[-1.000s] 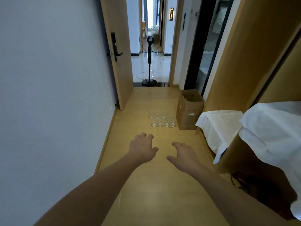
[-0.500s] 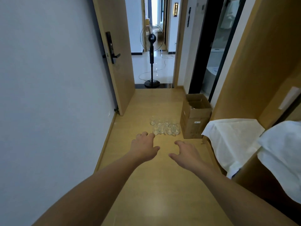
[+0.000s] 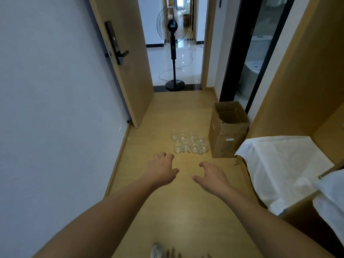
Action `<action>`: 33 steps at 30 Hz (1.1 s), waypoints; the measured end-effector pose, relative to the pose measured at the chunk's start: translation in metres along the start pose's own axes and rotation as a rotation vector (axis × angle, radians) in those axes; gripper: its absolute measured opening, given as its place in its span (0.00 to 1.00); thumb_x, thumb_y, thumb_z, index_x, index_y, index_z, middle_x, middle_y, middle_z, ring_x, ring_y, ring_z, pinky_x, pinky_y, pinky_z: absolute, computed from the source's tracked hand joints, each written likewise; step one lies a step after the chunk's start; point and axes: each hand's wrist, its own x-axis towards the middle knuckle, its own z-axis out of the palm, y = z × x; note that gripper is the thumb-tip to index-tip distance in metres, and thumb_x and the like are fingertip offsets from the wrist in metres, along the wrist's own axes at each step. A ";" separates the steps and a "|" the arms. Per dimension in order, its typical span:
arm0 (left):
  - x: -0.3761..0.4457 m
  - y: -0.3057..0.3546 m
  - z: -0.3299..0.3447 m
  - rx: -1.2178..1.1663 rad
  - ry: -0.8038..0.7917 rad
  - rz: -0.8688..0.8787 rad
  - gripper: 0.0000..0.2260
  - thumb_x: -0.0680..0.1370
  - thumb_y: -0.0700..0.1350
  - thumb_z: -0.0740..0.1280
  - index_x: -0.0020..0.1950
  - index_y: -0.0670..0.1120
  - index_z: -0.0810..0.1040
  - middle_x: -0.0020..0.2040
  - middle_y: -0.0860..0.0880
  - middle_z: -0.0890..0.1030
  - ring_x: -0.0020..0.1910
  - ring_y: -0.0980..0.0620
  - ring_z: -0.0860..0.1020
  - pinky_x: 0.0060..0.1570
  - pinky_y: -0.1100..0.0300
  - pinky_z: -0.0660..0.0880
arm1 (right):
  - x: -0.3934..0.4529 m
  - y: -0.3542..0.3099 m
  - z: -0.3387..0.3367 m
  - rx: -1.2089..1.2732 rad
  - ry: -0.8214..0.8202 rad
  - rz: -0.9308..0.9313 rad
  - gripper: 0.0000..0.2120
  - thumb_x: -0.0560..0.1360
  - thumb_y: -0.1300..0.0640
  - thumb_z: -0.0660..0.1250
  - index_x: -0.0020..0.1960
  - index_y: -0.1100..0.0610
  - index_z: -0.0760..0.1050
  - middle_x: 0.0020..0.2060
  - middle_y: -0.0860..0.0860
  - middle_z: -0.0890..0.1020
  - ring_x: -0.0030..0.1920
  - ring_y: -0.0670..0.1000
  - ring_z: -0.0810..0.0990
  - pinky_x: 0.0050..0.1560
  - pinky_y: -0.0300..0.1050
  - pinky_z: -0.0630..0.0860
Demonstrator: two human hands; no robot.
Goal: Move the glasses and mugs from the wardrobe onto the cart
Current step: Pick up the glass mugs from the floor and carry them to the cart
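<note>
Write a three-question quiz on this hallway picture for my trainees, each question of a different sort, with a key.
1. True or false: the left hand is holding one of the clear glasses.
2. Multiple choice: the glasses stand on the floor
A. inside the cardboard box
B. to the left of the cardboard box
C. on the white cloth
3. Fill in: the object standing in the doorway at the far end of the hallway is a pedestal ____.

Key
1. False: both it and the right hand are empty, fingers spread, short of the glasses.
2. B
3. fan
</note>
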 end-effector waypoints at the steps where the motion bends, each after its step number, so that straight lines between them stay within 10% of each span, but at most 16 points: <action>1: 0.014 0.000 0.000 0.005 0.001 0.005 0.26 0.79 0.60 0.65 0.74 0.50 0.68 0.70 0.46 0.71 0.69 0.44 0.69 0.65 0.46 0.72 | 0.011 0.001 0.000 0.001 -0.003 0.004 0.32 0.75 0.37 0.68 0.75 0.49 0.67 0.70 0.52 0.73 0.70 0.57 0.70 0.67 0.53 0.72; 33: 0.424 -0.049 0.008 -0.193 -0.238 -0.026 0.27 0.77 0.62 0.67 0.72 0.50 0.72 0.67 0.44 0.74 0.66 0.41 0.74 0.64 0.48 0.74 | 0.383 -0.019 -0.023 0.009 -0.203 0.235 0.32 0.74 0.37 0.68 0.73 0.50 0.69 0.68 0.53 0.75 0.68 0.57 0.72 0.63 0.49 0.73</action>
